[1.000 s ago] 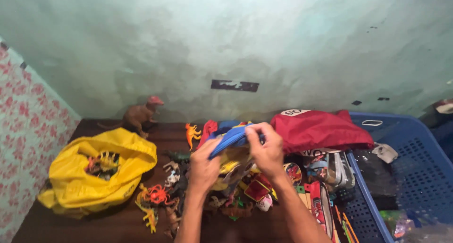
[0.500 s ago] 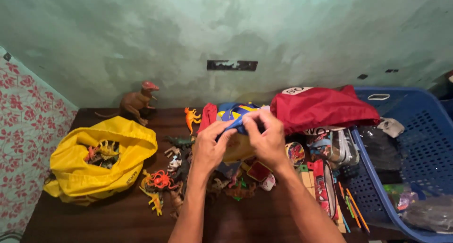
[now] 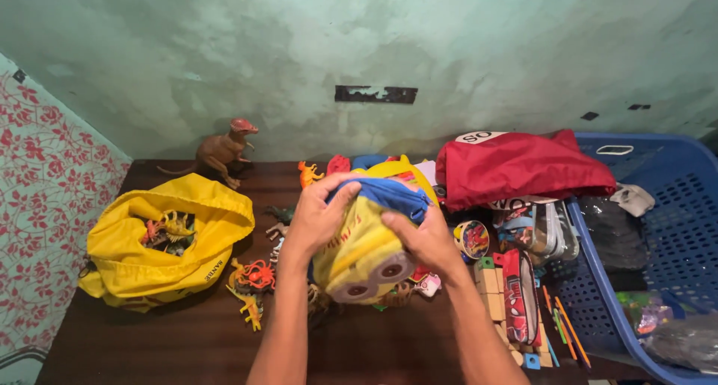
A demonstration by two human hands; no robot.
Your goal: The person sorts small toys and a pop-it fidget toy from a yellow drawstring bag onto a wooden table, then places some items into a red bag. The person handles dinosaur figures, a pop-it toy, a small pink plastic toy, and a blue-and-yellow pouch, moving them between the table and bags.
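Both my hands grip a yellow and blue soft bag (image 3: 366,243) with big goggle eyes on it, held over a heap of small toys on the dark wooden table (image 3: 179,340). My left hand (image 3: 315,214) clutches its upper left edge, thumb on the blue band. My right hand (image 3: 425,237) presses on its right side. Part of the toy heap is hidden under the bag.
An open yellow bag (image 3: 161,239) with plastic animals lies at the left. A brown dinosaur (image 3: 223,152) stands by the green wall. An orange crab toy (image 3: 254,274) lies nearby. A red bag (image 3: 516,168), wooden blocks (image 3: 490,284) and a blue basket (image 3: 658,235) are at the right.
The yellow and blue bag has been pulled up and toward me, so its goggle-eyed face now shows. My hands have spread apart onto its sides.
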